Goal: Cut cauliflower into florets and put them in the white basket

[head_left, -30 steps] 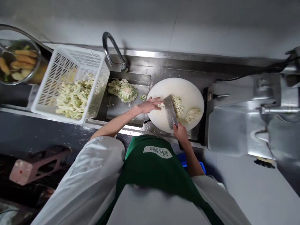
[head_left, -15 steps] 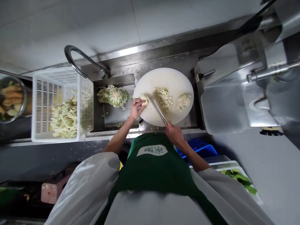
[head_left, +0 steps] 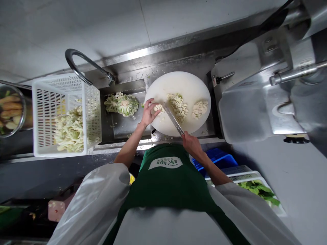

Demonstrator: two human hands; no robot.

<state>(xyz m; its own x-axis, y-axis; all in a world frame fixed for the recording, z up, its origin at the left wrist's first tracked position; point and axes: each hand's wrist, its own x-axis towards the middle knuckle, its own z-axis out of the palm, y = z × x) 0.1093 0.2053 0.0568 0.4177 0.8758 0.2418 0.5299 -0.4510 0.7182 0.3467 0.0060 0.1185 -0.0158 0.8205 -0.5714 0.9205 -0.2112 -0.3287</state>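
- While the right hand (head_left: 191, 144) is wrapped around the handle of a cleaver (head_left: 173, 119), the left hand (head_left: 148, 113) sits at the left side of a white oval cutting board (head_left: 189, 81).
- The left hand's thumb and fingers stand apart, curved about a small cauliflower piece (head_left: 158, 108) near the board's left edge; whether the fingertips press on it, I cannot tell.
- The blade is seen nearly edge-on and slants from the right hand up to the left, its far end just beside the small cauliflower piece.
- Just right of the blade, a chopped cauliflower pile (head_left: 180, 108) lies near the middle of the board.
- Near the board's right edge rests a pale cauliflower portion (head_left: 200, 109), apart from the pile.
- Left of the board, cauliflower heads (head_left: 125, 104) with green leaves lie in a metal sink (head_left: 121, 131).
- Beyond the sink, a white slotted basket (head_left: 92, 117) holds cut cauliflower (head_left: 70, 131), with a curved faucet (head_left: 83, 61) behind.
- At the far left, a round container (head_left: 23, 117) holds orange and pale vegetables.
- A metal machine (head_left: 245, 115) stands right of the board; below it are a blue crate (head_left: 217, 159) and green leaves (head_left: 260, 191) in a white tray.
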